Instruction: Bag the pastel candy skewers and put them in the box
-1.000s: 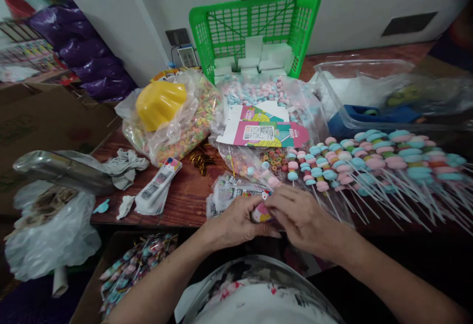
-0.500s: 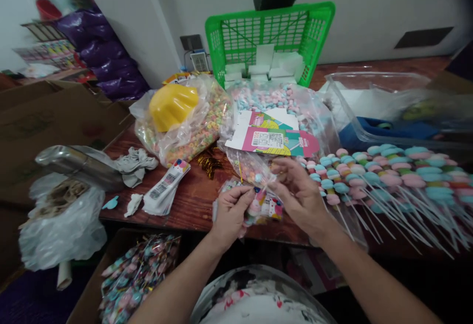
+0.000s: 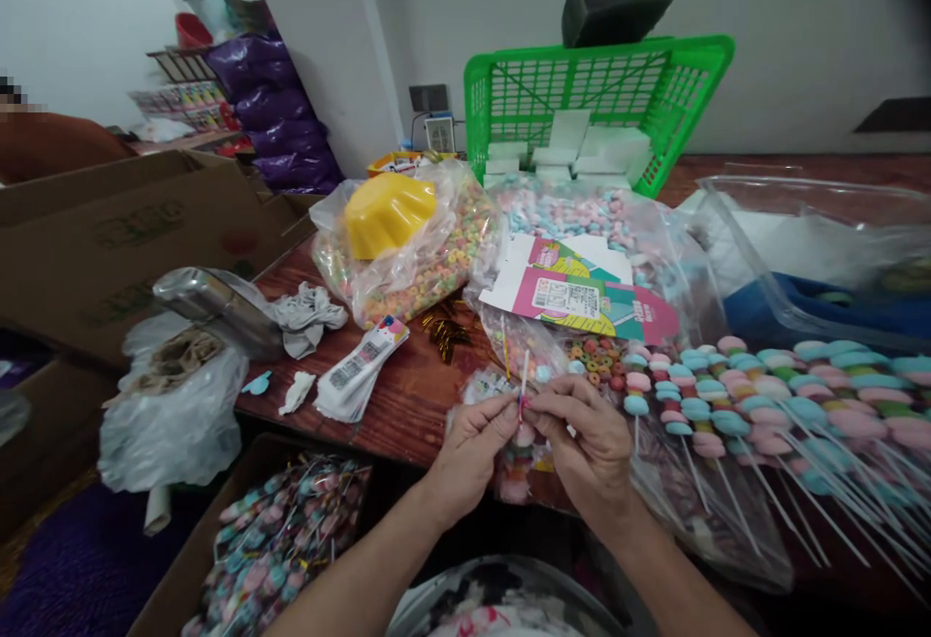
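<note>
My left hand (image 3: 471,448) and my right hand (image 3: 593,443) meet at the table's front edge, both closed in a pinch. Between them is a wrapped candy skewer (image 3: 516,484), its white stick (image 3: 525,370) pointing up and its pink candies hanging below. My fingertips press at the base of the stick, where the wrapper gathers; a small pink bit shows there, too small to name. Behind my left hand lie clear printed wrappers (image 3: 480,387). Unwrapped marshmallow skewers (image 3: 771,395) lie in a heap to the right of my right hand.
Gold twist ties (image 3: 445,332) and a stack of printed cards (image 3: 360,370) lie left of my hands. Behind are bags of cereal rings (image 3: 407,293) and marshmallows (image 3: 567,210), a flat carton (image 3: 582,293) and a green basket (image 3: 596,84). Below, a box holds wrapped skewers (image 3: 283,540).
The view has swung left, so everything appears farther right. My right hand has come in from the wrapper's loose end to the stick's base, and the stick now stands upright between my fingers.
</note>
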Available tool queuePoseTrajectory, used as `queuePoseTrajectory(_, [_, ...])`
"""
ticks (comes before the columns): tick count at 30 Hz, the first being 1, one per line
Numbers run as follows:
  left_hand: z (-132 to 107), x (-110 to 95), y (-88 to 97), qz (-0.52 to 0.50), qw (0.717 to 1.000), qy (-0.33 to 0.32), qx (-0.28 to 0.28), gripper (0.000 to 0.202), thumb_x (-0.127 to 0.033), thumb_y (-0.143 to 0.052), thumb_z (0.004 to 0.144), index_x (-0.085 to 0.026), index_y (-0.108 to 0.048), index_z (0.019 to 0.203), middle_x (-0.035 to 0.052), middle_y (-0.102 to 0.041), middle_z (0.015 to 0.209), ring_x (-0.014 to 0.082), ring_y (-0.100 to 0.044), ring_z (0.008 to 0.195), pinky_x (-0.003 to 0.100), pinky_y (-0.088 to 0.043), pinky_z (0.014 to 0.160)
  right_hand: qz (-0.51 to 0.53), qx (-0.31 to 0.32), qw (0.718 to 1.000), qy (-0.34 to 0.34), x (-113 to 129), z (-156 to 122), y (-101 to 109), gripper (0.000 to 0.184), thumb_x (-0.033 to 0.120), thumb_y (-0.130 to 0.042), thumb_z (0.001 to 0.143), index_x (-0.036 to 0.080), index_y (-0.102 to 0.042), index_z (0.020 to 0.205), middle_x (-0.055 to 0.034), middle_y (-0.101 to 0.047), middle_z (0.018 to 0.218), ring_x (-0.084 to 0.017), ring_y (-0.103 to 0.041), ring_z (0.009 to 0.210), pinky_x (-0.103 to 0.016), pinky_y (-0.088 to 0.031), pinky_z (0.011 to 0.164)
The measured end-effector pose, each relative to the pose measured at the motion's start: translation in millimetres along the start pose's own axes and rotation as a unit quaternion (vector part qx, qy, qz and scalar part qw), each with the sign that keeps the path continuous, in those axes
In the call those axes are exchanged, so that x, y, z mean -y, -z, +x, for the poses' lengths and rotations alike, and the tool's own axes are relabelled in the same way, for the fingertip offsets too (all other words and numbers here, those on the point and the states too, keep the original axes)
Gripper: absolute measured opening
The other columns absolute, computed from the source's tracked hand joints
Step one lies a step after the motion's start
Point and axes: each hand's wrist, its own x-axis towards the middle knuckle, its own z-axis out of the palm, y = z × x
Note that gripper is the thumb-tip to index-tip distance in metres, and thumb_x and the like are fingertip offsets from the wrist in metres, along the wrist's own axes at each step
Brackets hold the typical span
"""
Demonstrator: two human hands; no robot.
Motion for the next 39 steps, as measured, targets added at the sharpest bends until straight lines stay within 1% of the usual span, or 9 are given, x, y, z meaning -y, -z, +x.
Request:
queuePoseTrajectory(8, [-5, -14, 9.1, 0.045, 0.988, 0.109, 0.099, 0.041, -0.051, -0.068, 0.074, -0.013, -0.054, 0.07, -0.0031, -0.046, 0.064, 0.0057, -0.041, 0.056, 0.018, -0.034, 0.055, -0.013, 0.017, 1.0, -0.008, 1, -2, -6, 0.012, 0.014, -0.056, 0.082, 0.021, -0.064, 0.076, -0.002, -0.06, 0.076, -0.016, -0.057, 0.073, -0.031, -0.047, 0.066])
queuePoseTrajectory(12, [-2, -13, 8.2, 0.056, 0.994, 0.086, 0.044, 0.038, -0.047, -0.07, 0.073, -0.013, -0.052, 0.066, -0.0041, -0.046, 0.06, 0.005, -0.043, 0.053, 0.017, -0.033, 0.052, -0.001, 0.03, 0.997, -0.073, -2, 1, -2, 0.014, 0.016, -0.056, 0.083, 0.02, -0.059, 0.071, -0.0007, -0.058, 0.071, -0.015, -0.056, 0.069, -0.029, -0.047, 0.065])
queuePoseTrajectory(15, [0, -13, 10.2, 0.02, 0.99, 0.127, 0.048, 0.042, -0.05, -0.067, 0.072, -0.014, -0.048, 0.06, -0.0012, -0.052, 0.054, 0.0107, -0.055, 0.048, 0.018, -0.035, 0.043, -0.097, 0.105, 0.988, 0.063, -4, 8, 14, 0.022, 0.011, -0.051, 0.084, 0.023, -0.065, 0.097, -0.0062, -0.066, 0.099, -0.02, -0.058, 0.094, -0.038, -0.046, 0.084])
queuePoseTrajectory(18, [-3, -12, 19.1, 0.003, 0.974, 0.193, 0.117, 0.049, -0.056, -0.067, 0.07, -0.014, -0.047, 0.056, 0.0016, -0.056, 0.051, 0.0114, -0.053, 0.036, 0.018, -0.032, 0.033, -0.196, 0.277, 0.907, 0.249, -4, 13, 31, 0.038, 0.011, -0.049, 0.087, 0.024, -0.058, 0.122, -0.0067, -0.062, 0.123, -0.025, -0.047, 0.12, -0.049, -0.032, 0.101])
queuePoseTrajectory(21, [-7, -10, 29.3, -0.001, 0.937, 0.275, 0.216, 0.046, -0.053, -0.072, 0.066, -0.011, -0.055, 0.06, 0.0013, -0.057, 0.051, 0.0086, -0.048, 0.033, 0.019, -0.035, 0.033, -0.202, 0.355, 0.854, 0.324, 0, 11, 41, 0.032, 0.014, -0.048, 0.091, 0.015, -0.056, 0.122, -0.0072, -0.066, 0.115, -0.023, -0.047, 0.119, -0.05, -0.024, 0.106])
queuePoseTrajectory(25, [-10, -13, 34.5, 0.008, 0.884, 0.338, 0.323, 0.044, -0.053, -0.074, 0.064, -0.012, -0.057, 0.065, -0.0001, -0.055, 0.052, 0.0098, -0.048, 0.038, 0.022, -0.04, 0.038, -0.173, 0.366, 0.844, 0.352, 9, 4, 42, 0.026, 0.012, -0.041, 0.092, 0.012, -0.062, 0.106, -0.0062, -0.068, 0.085, -0.02, -0.055, 0.093, -0.049, -0.03, 0.097])
queuePoseTrajectory(30, [-19, -29, 30.1, 0.307, 0.889, 0.17, 0.292, 0.038, -0.052, -0.051, 0.085, -0.016, -0.055, 0.076, 0.0006, -0.054, 0.063, 0.0117, -0.051, 0.054, 0.024, -0.045, 0.054, -0.175, 0.351, 0.902, 0.18, 3, -10, 25, 0.025, 0.012, -0.04, 0.087, 0.017, -0.061, 0.074, -0.0025, -0.06, 0.065, -0.017, -0.049, 0.07, -0.039, -0.035, 0.076])
queuePoseTrajectory(35, [-28, -25, 29.7, 0.635, 0.751, -0.102, 0.148, 0.023, -0.02, -0.036, 0.091, -0.016, -0.058, 0.087, 0.008, -0.059, 0.089, 0.0166, -0.052, 0.08, 0.031, -0.044, 0.079, -0.119, 0.407, 0.902, -0.085, -9, -15, 6, 0.028, 0.015, -0.04, 0.09, 0.019, -0.063, 0.075, 0.0002, -0.062, 0.068, -0.015, -0.052, 0.065, -0.029, -0.037, 0.063])
queuePoseTrajectory(39, [-24, -23, 38.3, 0.469, 0.877, 0.012, 0.107, 0.022, -0.022, -0.041, 0.084, -0.017, -0.05, 0.065, -0.0008, -0.048, 0.061, 0.0116, -0.047, 0.057, 0.024, -0.042, 0.059, -0.214, 0.372, 0.903, 0.04, 0, -4, 6, 0.024, 0.015, -0.045, 0.088, 0.02, -0.063, 0.103, -0.0061, -0.065, 0.093, -0.022, -0.052, 0.091, -0.039, -0.034, 0.083])
